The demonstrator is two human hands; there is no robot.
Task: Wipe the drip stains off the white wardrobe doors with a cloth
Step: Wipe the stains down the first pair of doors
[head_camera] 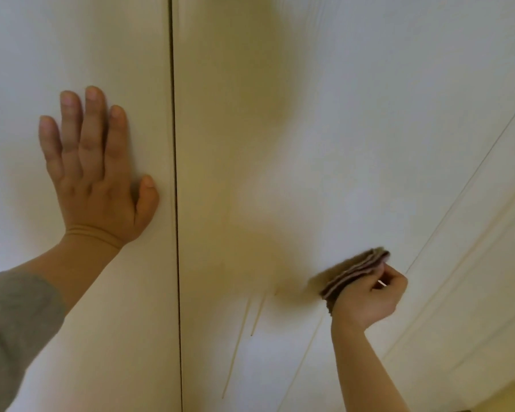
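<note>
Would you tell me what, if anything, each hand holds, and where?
The right hand grips the folded cloth along one edge; the left hand holds nothing, flat on a door.

In view are 2 bare hands, the left hand [98,179] and the right hand [369,295], 1 folded brownish cloth [351,272], 2 flat white wardrobe doors [369,114] and at least 3 thin pale drip streaks [254,318].

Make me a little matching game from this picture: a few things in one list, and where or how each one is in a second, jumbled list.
Things:
1. left hand
2. right hand
3. cloth
4. drip stains

States:
A. thin streaks running down the right door, lower than the cloth
B. folded in layers, brownish-pink
C. flat, fingers straight, on the left door
D. fingers curled round the cloth

Pairs: 1-C, 2-D, 3-B, 4-A
</note>
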